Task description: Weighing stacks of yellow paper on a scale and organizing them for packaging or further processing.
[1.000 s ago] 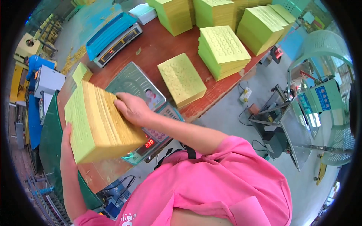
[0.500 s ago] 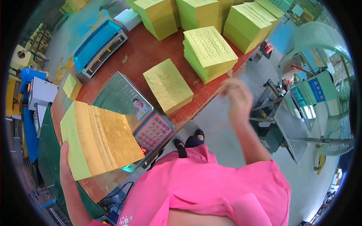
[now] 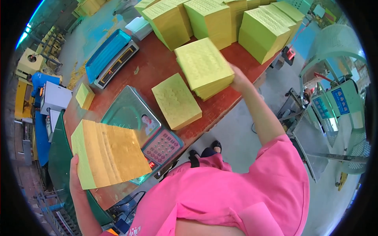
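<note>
On the left, a thick stack of yellow paper (image 3: 110, 153) stands tilted over the near part of a digital scale (image 3: 118, 108), its layered cut side facing up. My left hand (image 3: 76, 173) grips its outer left edge, the fingers mostly hidden by the paper. My right hand (image 3: 239, 80) is closed on the right end of another stack of stamped yellow paper (image 3: 204, 65), its fingertips out of sight. Whether that stack is lifted off the table I cannot tell. Between the two lies a lower stack of stamped paper (image 3: 177, 100), touched by neither hand.
Tall yellow paper stacks (image 3: 208, 23) line the far side of the red table (image 3: 157, 59). A second scale with a blue tray (image 3: 108, 55) stands far left, near a small yellow block (image 3: 84, 95). A green machine with mesh guards (image 3: 338, 98) stands to the right.
My right hand has moved from the air beside the table onto the stamped stack, which has shifted left and turned. My left hand stays on its stack. The whole view has shifted slightly.
</note>
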